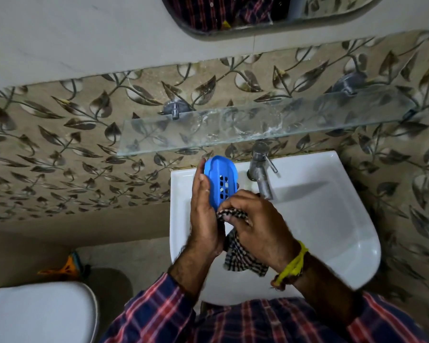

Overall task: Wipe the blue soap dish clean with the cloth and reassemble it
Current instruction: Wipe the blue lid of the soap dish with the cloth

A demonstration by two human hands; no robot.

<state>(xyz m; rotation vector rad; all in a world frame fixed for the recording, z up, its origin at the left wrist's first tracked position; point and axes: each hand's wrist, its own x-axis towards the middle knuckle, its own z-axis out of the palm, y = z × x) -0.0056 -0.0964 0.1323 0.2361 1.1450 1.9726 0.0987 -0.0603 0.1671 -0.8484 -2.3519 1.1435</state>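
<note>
A blue soap dish part (221, 177) with a grid of drain holes stands tilted on edge over the left of the white sink (332, 219). My left hand (204, 219) grips it along its left side. My right hand (255, 224) holds a checked black-and-white cloth (240, 253) bunched against the dish's lower end, and the loose end of the cloth hangs below my wrists. Whether a second dish part lies behind the blue piece is hidden.
A steel tap (260, 169) stands just right of the dish. A wet glass shelf (258, 125) juts from the leaf-patterned wall above the sink. A white toilet lid (40, 313) sits at lower left, with an orange object (67, 266) on the floor behind it.
</note>
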